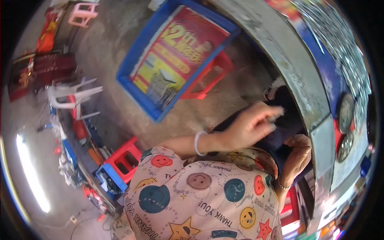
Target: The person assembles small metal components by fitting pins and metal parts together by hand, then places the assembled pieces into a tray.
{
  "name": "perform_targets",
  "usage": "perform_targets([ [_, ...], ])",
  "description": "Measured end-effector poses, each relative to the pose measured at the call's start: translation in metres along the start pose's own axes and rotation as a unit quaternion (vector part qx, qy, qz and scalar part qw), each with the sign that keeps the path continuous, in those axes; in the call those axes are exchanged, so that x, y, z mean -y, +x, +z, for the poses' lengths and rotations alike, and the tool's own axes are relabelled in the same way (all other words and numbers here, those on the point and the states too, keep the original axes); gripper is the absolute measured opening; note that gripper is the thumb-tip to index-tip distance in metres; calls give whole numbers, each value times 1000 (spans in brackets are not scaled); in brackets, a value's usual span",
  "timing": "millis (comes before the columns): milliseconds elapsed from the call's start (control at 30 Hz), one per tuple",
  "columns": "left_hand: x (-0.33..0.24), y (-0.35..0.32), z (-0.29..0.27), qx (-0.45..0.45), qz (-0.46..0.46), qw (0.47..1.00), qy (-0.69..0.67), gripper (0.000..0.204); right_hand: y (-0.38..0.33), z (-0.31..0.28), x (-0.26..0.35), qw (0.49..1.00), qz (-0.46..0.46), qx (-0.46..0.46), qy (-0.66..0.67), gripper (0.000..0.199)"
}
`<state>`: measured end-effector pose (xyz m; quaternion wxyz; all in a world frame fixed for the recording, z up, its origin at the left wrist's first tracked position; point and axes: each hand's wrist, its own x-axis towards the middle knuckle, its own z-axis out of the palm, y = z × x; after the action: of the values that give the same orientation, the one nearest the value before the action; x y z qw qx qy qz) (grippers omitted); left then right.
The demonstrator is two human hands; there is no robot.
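Dark navy cloth (280,134) bunched at the bench (296,68) edge — soft, light, limp by the look, best gathered by a fold — left hand (252,126) pinching its top, right hand (298,154) curled beneath.

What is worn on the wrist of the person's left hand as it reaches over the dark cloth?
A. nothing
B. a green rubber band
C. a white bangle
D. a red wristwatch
C: a white bangle circles the wrist just behind the left hand, which lies on the dark cloth.
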<state>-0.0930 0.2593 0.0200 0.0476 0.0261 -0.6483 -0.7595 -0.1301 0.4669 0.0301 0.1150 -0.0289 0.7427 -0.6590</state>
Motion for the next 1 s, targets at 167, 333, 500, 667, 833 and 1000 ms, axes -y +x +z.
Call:
perform_targets([
  [167, -20, -43, -155, -257, -119, 944, 171, 26, 13, 39, 19, 974, -61, 151, -159, 46],
  [333, 3, -90, -300, -298, -85, 798, 517, 25, 29, 77, 32, 943, -113, 266, -167, 27],
  [500, 33, -114, -370, -255, -116, 761, 585, 18, 33, 88, 40, 895, -153, 338, -248, 17],
  [667, 31, -116, -372, -222, -228, 791, 522, 17, 27, 79, 25, 874, -144, 361, -291, 16],
  [833, 27, -115, -374, -194, -225, 786, 542, 18, 27, 69, 26, 874, -168, 348, -295, 17],
  [1000, -6, -93, -330, -154, -184, 701, 671, 21, 29, 52, 25, 864, -195, 345, -310, 17],
])
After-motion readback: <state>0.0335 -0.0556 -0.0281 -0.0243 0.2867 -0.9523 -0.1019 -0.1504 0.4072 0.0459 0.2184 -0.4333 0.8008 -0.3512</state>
